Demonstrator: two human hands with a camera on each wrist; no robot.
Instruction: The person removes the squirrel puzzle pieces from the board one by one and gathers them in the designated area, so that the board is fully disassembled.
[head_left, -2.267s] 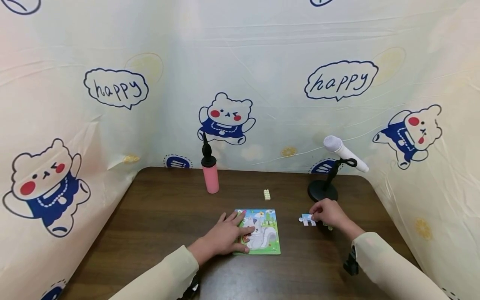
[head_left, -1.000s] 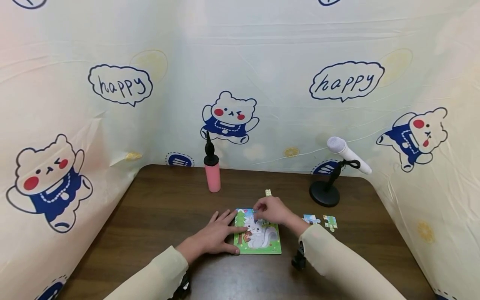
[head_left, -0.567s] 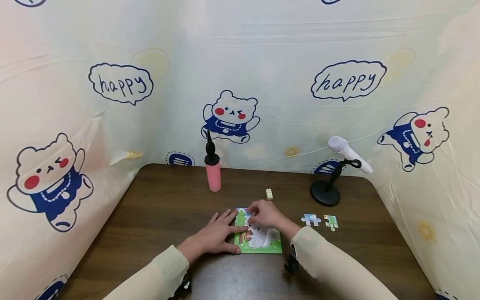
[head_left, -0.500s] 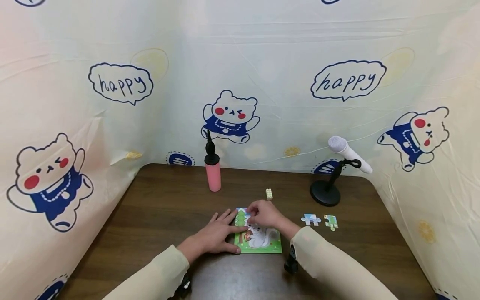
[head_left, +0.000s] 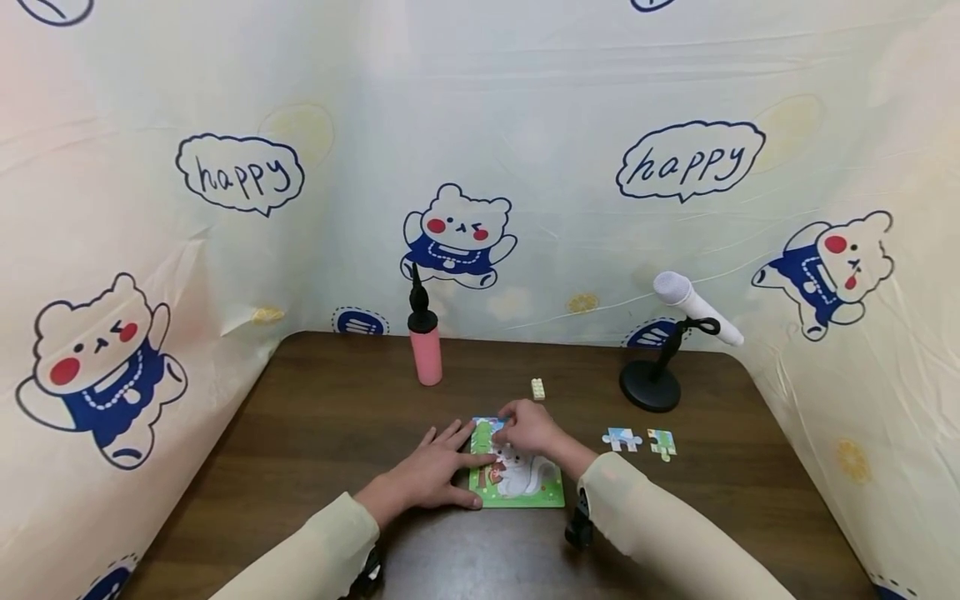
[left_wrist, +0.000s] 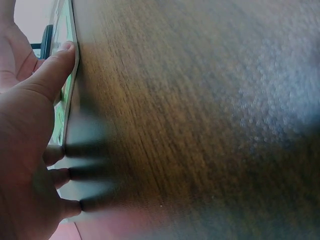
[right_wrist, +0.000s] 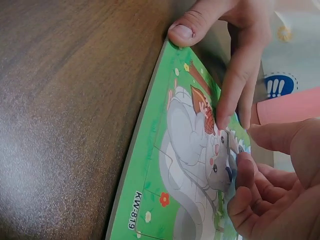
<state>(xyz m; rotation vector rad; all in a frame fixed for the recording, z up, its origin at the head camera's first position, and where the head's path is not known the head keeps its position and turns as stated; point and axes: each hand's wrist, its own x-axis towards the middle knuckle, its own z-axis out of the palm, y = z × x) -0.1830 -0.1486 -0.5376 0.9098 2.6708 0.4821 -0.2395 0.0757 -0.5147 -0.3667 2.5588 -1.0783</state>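
Note:
A squirrel jigsaw puzzle with a green border lies flat on the table. My left hand rests on its left side with the fingers spread; in the right wrist view its thumb lies on a corner and its index finger on the picture. Over the upper part of the puzzle, my right hand pinches a puzzle piece, which appears tilted near the squirrel's head; the fingers hide most of it. Two loose pieces, one mostly blue and one green-and-blue, lie to the right.
A cream toy brick lies behind the puzzle. A pink hand pump with a black top stands at the back. At the back right, a white microphone leans in a black stand. A printed curtain surrounds the table.
My right hand has moved left from the loose pieces to the puzzle with a piece, leaving two pieces behind. Since half a second ago the hands have barely moved.

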